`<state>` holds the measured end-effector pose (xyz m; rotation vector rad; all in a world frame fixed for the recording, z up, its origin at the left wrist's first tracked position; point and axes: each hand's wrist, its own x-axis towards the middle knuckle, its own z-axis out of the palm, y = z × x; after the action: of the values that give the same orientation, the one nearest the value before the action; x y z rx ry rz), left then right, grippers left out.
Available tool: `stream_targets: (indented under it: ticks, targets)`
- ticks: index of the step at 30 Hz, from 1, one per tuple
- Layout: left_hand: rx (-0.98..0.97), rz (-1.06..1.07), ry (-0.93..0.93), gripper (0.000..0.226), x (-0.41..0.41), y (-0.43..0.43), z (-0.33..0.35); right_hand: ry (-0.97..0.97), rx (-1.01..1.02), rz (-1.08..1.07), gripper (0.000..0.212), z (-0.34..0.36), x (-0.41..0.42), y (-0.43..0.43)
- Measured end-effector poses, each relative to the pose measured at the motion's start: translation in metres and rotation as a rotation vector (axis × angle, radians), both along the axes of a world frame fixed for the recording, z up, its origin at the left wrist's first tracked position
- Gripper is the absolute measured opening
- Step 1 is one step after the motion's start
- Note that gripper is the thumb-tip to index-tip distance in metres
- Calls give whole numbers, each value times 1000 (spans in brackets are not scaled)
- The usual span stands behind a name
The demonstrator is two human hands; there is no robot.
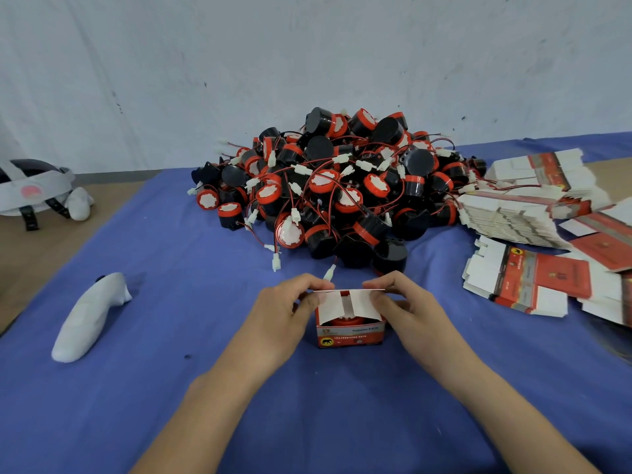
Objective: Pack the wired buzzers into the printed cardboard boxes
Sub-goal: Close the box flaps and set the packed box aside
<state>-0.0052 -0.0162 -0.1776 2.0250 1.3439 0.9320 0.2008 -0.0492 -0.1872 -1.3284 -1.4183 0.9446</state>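
A small red printed cardboard box (350, 336) stands on the blue cloth at centre, with the red top of a buzzer showing inside. Its two white side flaps are folded inward. My left hand (285, 309) holds the box's left side and flap. My right hand (398, 302) holds the right side and pinches the lid flap at the back. A large pile of black-and-red wired buzzers (335, 186) lies just behind the box, with white connectors on red and black wires.
Stacks of flat printed boxes (533, 213) lie at the right. A white controller (90, 316) lies on the cloth at the left. A white headset (30, 189) sits on the brown table at far left. A wall stands behind the pile.
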Motion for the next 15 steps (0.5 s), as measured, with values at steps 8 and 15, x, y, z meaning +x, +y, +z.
stream_targets:
  ticks: [8, 15]
  targets:
    - [64, -32, 217, 30, -10, 1, -4, -46, 10, 38, 32, -9, 7, 3]
    - [46, -79, 236, 40, -13, -4, -1, -62, -46, 64, 48, -12, 13, 4]
